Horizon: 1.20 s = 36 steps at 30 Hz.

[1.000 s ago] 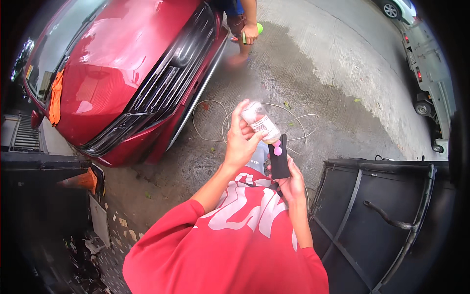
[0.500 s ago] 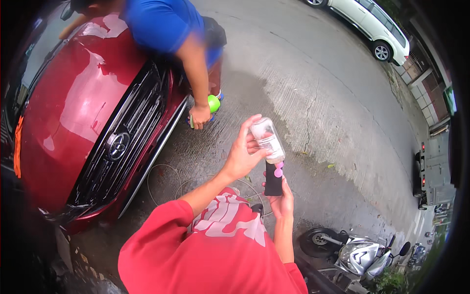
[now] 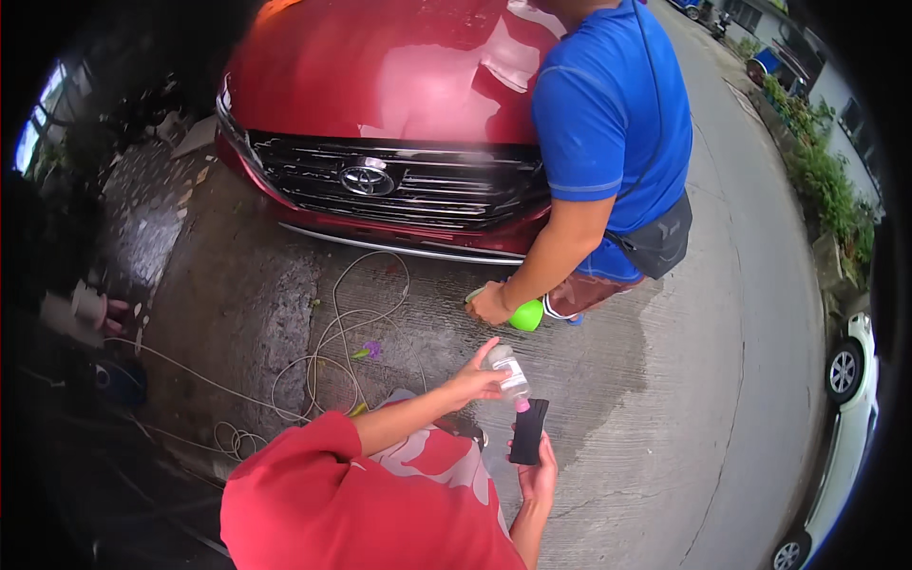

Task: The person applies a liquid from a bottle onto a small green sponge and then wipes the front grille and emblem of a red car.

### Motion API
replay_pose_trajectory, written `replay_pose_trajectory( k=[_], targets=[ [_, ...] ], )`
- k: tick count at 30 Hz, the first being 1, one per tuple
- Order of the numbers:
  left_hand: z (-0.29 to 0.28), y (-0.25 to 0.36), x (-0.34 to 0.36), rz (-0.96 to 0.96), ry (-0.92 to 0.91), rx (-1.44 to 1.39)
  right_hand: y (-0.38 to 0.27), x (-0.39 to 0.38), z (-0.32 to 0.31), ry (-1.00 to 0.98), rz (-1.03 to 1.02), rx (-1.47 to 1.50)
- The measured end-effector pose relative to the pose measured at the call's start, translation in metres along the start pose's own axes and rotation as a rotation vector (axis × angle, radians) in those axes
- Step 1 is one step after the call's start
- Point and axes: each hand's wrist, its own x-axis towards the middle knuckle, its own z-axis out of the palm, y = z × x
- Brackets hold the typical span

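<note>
My left hand (image 3: pixel 472 374) is wrapped round a small clear bottle (image 3: pixel 509 372) with a white label, tilted so its pink cap (image 3: pixel 522 405) points down. The cap meets, or hangs just over, the top end of a flat black rectangular pad (image 3: pixel 528 435). Fingers of my right hand (image 3: pixel 541 469) grip that pad by its lower end. Whether any liquid comes out cannot be made out. Beyond the bottle, a co-worker's hand (image 3: pixel 490 304) is close to a bright green round object (image 3: pixel 526 315).
A red car (image 3: pixel 399 85) stands ahead, its grille facing me. The co-worker in a blue shirt (image 3: pixel 617 104) leans at its right corner. A pale hose (image 3: pixel 332 328) lies looped on the wet concrete, near a purple object (image 3: pixel 372 350). A white vehicle (image 3: pixel 850 446) is far right.
My view has swung left, so the car's front now lies straight ahead and the motorcycle is out of sight. Both hands keep their holds, the bottle's cap still at the black pad.
</note>
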Motion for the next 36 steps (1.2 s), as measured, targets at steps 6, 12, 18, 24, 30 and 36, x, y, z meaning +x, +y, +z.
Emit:
replay_pose_trajectory(
  k=[6, 12, 18, 24, 30, 36],
  targets=[
    [-0.081, 0.008, -0.071, 0.239, 0.152, -0.202, -0.031, 0.072, -0.004, -0.36, 0.303, -0.33],
    [-0.157, -0.044, -0.141, 0.616, 0.092, -0.666, 0.032, 0.123, 0.112, -0.639, 0.529, -0.431],
    [-0.253, -0.046, -0.2, 0.815, 0.454, -0.564, 0.14, 0.149, 0.292, -0.89, 0.662, -0.547],
    [-0.384, 0.005, -0.288, 0.87, 0.859, -0.84, 0.299, 0.103, 0.467, -1.068, 0.821, -0.558],
    [-0.494, 0.029, -0.367, 1.164, 1.001, -0.928, 0.426, 0.073, 0.578, -1.111, 1.127, -0.572],
    [-0.597, 0.041, -0.41, 1.009, 1.288, -0.969, 0.533, 0.082, 0.665, -1.195, 1.28, -0.734]
  ],
)
